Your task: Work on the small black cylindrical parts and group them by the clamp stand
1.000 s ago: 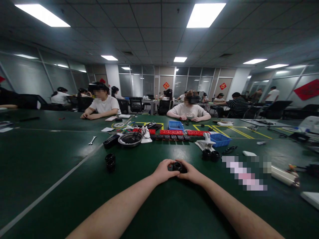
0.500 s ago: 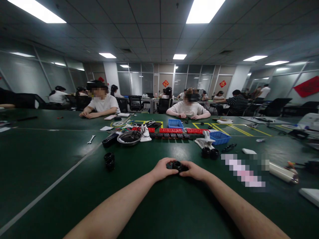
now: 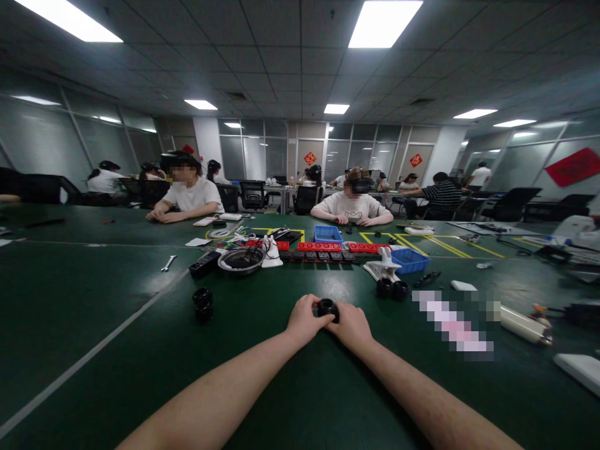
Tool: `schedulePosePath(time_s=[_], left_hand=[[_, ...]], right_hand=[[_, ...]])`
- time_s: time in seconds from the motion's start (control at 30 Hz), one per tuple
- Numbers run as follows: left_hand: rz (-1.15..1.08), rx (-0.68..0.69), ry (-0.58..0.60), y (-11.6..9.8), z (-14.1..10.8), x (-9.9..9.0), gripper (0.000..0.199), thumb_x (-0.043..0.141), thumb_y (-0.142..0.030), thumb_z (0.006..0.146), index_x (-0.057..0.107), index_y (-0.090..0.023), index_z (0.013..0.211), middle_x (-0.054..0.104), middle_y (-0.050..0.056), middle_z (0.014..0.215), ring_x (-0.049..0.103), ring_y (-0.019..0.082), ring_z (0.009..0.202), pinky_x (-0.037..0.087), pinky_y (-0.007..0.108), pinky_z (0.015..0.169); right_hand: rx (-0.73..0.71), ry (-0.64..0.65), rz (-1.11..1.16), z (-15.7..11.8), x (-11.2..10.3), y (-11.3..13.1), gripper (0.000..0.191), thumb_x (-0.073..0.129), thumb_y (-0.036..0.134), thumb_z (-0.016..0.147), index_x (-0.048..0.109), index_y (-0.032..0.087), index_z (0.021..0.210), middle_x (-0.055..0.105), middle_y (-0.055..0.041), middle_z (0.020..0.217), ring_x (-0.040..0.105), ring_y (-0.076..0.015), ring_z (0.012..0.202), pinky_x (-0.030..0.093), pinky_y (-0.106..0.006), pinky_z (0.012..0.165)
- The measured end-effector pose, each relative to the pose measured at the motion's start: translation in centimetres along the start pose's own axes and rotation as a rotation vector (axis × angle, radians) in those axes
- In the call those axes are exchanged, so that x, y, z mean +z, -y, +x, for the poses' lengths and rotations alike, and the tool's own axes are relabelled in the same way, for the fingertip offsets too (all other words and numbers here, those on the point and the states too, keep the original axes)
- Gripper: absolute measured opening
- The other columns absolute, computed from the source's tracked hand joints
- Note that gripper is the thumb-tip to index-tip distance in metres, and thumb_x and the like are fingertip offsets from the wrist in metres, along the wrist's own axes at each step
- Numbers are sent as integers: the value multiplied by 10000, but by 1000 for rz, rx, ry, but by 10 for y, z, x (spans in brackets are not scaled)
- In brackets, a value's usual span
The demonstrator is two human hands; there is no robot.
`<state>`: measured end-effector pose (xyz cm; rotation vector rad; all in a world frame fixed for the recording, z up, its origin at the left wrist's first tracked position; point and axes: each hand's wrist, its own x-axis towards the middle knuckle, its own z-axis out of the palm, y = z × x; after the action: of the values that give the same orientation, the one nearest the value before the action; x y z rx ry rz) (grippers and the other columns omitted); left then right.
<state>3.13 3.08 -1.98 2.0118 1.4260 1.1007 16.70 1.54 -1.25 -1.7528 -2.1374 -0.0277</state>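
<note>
Black and round, the hollow part (image 3: 327, 308) is just below the centre of the frame, over the green bench (image 3: 140, 375), with the left hand (image 3: 305, 320) gripping its left side and the right hand (image 3: 351, 324) gripping its right. 2 black cylinders (image 3: 384, 288) stand together right of centre, beside a white clamp (image 3: 382, 265); 2 dark pieces (image 3: 203, 310) are left of centre, below a wrench (image 3: 169, 263).

On the table (image 3: 319, 400), one cylindrical part (image 3: 327, 307) is between the left hand (image 3: 302, 320) and the right hand (image 3: 352, 323). To the left there is a pair of cylinders (image 3: 204, 310); the wrench (image 3: 169, 264) lies behind it, farther left. To the right, two other cylinders (image 3: 384, 288) are just before the clip base (image 3: 381, 269), and beside this base is a bin (image 3: 410, 262).
</note>
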Motion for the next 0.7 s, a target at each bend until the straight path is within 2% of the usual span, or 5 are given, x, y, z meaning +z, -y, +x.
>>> schedulePosePath(time_s=[0.1, 0.23, 0.33, 0.47, 0.7], left_hand=[[-23, 28, 36, 0, 0, -3, 332, 656, -317, 560, 548, -171, 838, 524, 27, 830, 491, 176, 801, 391, 274, 689], [-91, 64, 125, -3, -2, -12, 359, 649, -290, 576, 564, -183, 908, 536, 32, 879, 503, 161, 790, 405, 262, 689], [-140, 102, 210, -6, -2, -19, 394, 640, -296, 593, 564, -185, 963, 547, 42, 922, 512, 162, 804, 409, 263, 708], [-182, 134, 312, -6, 0, -24, 434, 641, -312, 596, 559, -188, 1004, 562, 50, 970, 508, 179, 875, 388, 286, 780], [-202, 129, 343, -4, 2, -25, 430, 641, -287, 603, 559, -195, 1014, 567, 56, 990, 505, 187, 904, 375, 312, 810]], right_hand=[[19, -8, 13, -1, -1, 0, 334, 505, 474, 650, 496, 161, 766, 572, -72, 789, 510, -226, 764, 311, -315, 647], [-88, 64, 321, 3, -3, -9, 485, 603, 408, 580, 479, 163, 980, 553, -76, 964, 492, -228, 896, 339, -325, 742], [-205, 246, 646, 7, -10, -20, 550, 631, 346, 569, 466, 162, 1060, 542, -71, 1034, 486, -221, 944, 348, -332, 803], [-180, 552, 882, 10, -23, -33, 444, 610, 274, 599, 514, 158, 1016, 587, -41, 949, 525, -207, 886, 380, -341, 790], [-177, 554, 881, 11, -24, -35, 335, 601, 238, 611, 549, 148, 929, 597, -24, 899, 531, -190, 847, 388, -322, 772]])
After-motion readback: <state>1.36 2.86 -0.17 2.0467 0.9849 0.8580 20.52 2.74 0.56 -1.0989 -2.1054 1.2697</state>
